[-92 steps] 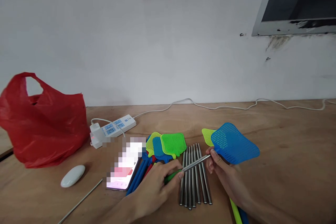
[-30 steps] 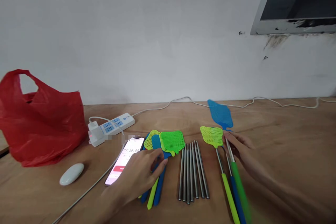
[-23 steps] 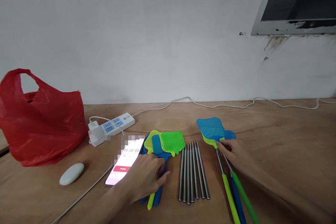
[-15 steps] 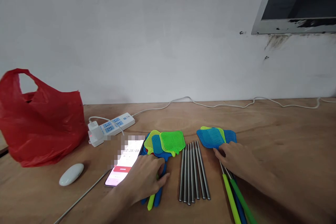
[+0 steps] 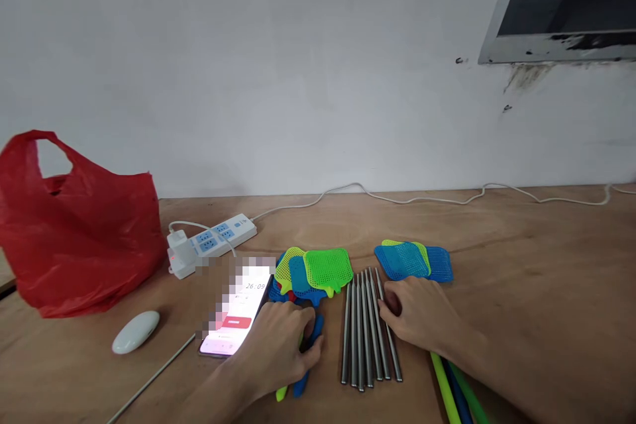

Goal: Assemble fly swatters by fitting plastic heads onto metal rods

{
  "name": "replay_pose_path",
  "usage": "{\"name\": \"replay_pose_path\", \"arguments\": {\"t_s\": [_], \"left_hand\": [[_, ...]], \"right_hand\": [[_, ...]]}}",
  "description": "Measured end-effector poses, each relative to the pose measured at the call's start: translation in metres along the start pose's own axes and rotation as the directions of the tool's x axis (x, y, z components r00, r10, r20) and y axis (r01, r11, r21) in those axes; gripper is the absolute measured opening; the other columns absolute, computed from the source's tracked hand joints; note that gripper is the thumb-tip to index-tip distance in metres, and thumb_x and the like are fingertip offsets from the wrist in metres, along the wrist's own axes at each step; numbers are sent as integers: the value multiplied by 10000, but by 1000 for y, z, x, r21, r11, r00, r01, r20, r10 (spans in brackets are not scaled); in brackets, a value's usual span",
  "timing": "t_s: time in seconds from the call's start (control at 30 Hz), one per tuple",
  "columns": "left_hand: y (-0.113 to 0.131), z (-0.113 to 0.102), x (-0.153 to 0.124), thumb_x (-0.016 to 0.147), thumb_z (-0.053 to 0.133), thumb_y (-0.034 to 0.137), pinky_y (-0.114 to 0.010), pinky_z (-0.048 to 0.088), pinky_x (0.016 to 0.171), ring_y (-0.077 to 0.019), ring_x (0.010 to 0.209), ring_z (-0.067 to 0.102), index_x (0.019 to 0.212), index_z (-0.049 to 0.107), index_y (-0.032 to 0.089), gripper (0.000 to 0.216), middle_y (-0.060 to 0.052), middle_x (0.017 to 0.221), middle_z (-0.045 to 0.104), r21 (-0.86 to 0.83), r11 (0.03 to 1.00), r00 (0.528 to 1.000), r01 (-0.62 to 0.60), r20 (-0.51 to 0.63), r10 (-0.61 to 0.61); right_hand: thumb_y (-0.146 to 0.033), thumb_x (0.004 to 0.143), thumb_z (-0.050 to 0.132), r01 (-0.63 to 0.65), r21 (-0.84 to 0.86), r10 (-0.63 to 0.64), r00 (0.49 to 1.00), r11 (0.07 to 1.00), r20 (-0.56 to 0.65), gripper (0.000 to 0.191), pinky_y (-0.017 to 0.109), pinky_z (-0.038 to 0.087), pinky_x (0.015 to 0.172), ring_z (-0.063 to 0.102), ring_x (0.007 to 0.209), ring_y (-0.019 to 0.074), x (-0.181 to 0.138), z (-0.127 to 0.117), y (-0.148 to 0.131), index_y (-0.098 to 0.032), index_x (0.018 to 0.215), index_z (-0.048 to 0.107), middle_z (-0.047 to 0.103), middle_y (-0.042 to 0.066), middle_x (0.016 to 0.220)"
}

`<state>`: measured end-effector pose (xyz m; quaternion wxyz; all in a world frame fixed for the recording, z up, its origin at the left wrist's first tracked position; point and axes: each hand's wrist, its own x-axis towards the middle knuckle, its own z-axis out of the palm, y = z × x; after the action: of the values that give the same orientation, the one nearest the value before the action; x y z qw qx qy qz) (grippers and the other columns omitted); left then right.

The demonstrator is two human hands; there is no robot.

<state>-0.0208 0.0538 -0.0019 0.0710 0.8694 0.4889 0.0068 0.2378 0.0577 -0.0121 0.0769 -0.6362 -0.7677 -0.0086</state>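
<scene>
My left hand [image 5: 281, 344] lies with curled fingers over blue handles [image 5: 314, 338] and a yellow-green handle [image 5: 281, 393]; the blue one passes between thumb and index finger. Just above it are several perforated fly swatter heads [image 5: 328, 268] in green, yellow and blue, partly overlapping. Several slim metal rods [image 5: 361, 338] lie side by side between my hands. My right hand [image 5: 422, 311] is at the rightmost rod, its thumb and index finger apart at the rod's side. Beyond it are blue and yellow swatter heads [image 5: 402, 260]; coloured handles [image 5: 446, 381] emerge below my wrist.
A lit phone [image 5: 238, 318] with a timer lies left of my left hand. Farther left are a white oval object [image 5: 136, 332], a white power strip [image 5: 213, 245] with a charger, and a red plastic bag [image 5: 89, 232]. A white cable [image 5: 397, 200] runs along the wall.
My right hand has moved left and toward me, from the right-hand swatters to the rightmost metal rod. My left hand has barely shifted over the handles.
</scene>
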Motion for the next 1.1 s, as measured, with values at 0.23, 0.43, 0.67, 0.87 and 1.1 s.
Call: {"name": "replay_pose_path", "arguments": {"t_s": [0.23,0.43,0.67,0.87,1.1], "left_hand": [[3,-4,-3,840,570,320,-254,342,557,-145,550,528,676,531,212,200,44,553,547,-342,939,996,-27,-91,-4],[5,-4,-5,872,513,296,-230,340,519,-113,485,474,721,524,213,173,62,548,504,-483,868,979,-116,-201,20],[4,4,-4,923,457,264,-237,283,491,-112,479,397,811,482,226,121,83,569,380,-481,839,957,-253,-250,145],[4,3,-6,953,432,237,-245,276,518,-116,514,384,821,466,228,136,77,611,357,-427,856,946,-292,-264,191],[3,5,-7,989,432,286,-247,279,521,-120,530,380,865,480,226,146,73,630,363,-478,827,946,-296,-264,186]], "right_hand": [[-267,790,554,-68,17,69,997,998,-19,260,327,149,544,570,591,209,-3,1,-2,-190,542,548,659,72,600],[-346,774,595,-28,786,171,980,618,-99,296,273,266,499,417,494,132,4,-2,17,-219,541,464,445,-40,499],[-409,671,839,-50,958,215,970,-283,114,271,241,450,480,619,608,172,2,-10,6,-208,766,684,696,25,702],[-370,741,833,-93,932,89,987,-351,132,208,253,561,652,689,713,161,-5,-6,-4,-203,840,758,771,56,847],[-382,730,846,-121,927,59,987,-356,152,234,268,568,669,699,779,181,-7,-2,-7,-206,873,792,756,50,844]]}}
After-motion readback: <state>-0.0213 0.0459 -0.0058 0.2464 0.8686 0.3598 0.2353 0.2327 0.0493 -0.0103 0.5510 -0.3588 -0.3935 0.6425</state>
